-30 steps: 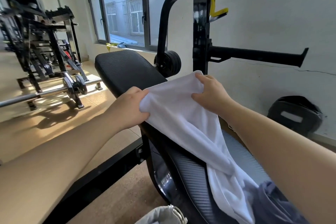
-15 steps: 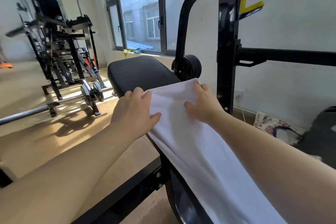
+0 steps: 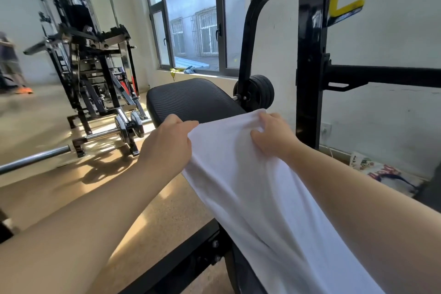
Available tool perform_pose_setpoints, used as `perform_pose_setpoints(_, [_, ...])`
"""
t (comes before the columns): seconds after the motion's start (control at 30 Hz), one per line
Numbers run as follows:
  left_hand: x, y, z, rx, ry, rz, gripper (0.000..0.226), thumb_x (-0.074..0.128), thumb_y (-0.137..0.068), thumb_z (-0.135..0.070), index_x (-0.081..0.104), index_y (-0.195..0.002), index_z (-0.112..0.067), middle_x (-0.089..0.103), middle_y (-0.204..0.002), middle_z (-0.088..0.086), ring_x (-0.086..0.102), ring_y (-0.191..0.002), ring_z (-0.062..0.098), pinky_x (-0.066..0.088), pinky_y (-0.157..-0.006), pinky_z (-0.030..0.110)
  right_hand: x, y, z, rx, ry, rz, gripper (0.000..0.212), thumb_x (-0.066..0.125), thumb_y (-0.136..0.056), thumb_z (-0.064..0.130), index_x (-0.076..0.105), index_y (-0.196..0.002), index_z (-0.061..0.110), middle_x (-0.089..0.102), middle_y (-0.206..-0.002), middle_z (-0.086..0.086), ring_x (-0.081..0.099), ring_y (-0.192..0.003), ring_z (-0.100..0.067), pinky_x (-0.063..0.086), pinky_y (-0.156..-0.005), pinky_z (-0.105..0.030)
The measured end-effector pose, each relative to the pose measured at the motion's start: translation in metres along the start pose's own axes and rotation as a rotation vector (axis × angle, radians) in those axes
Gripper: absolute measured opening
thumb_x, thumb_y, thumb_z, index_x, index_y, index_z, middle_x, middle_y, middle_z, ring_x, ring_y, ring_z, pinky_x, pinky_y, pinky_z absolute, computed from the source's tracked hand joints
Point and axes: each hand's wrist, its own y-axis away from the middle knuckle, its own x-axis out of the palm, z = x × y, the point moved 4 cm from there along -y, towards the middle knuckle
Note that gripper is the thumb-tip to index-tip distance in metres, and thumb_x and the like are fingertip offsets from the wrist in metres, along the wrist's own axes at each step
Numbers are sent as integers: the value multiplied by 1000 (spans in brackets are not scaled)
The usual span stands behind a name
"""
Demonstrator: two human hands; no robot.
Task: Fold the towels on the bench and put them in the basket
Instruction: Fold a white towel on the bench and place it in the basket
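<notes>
A white towel (image 3: pixel 253 188) lies stretched lengthwise along the black padded bench (image 3: pixel 193 100), covering its near part and running out of the frame at the bottom. My left hand (image 3: pixel 169 145) grips the towel's far left corner, fingers curled over the edge. My right hand (image 3: pixel 274 136) pinches the far right corner, bunching the cloth under its fingertips. The far end of the bench pad shows bare beyond the towel. The basket is out of view.
A black rack upright (image 3: pixel 310 55) with a yellow hook stands right of the bench, a side bar (image 3: pixel 381 76) reaching right. A barbell (image 3: pixel 71 145) and weight machine (image 3: pixel 88 62) stand on the floor to the left. A window (image 3: pixel 198 19) is behind. A person (image 3: pixel 9 62) stands far left.
The view has tilted up, so the grey cloth and basket seen earlier are gone. My hands went from pressing the towel flat to gripping its far corners, the edge now lifted and bunched.
</notes>
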Motion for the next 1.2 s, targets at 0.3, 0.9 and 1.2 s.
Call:
perform_pose_setpoints(0.3, [-12, -5, 16, 32, 9, -60, 29, 43, -99, -5, 61, -117, -19, 54, -121, -2, 56, -99, 23, 50, -75, 40, -1, -13, 11, -69, -35, -23, 70, 53, -93, 28, 26, -157, 17, 28, -155, -4, 43, -132, -32, 42, -103, -35])
perform_pose_setpoints(0.9, [-7, 7, 31, 117, -327, -174, 50, 60, -82, 0, 63, -130, -16, 53, -118, 10, 51, -100, 35, 46, -73, 43, 16, -14, 10, 7, 56, -8, 60, 39, -96, 40, 24, -153, 28, 21, -161, -6, 29, -140, -38, 33, -109, -56])
perform_pose_setpoints(1.2, [7, 22, -3, 63, -221, 200, 56, 40, -97, -60, 41, -148, -37, 28, -160, 5, 17, -150, 32, 26, -119, 49, 24, -1, 2, 118, 39, 129, 72, 20, -90, 69, 20, -154, 37, 36, -158, -3, 36, -140, -37, 30, -111, -59])
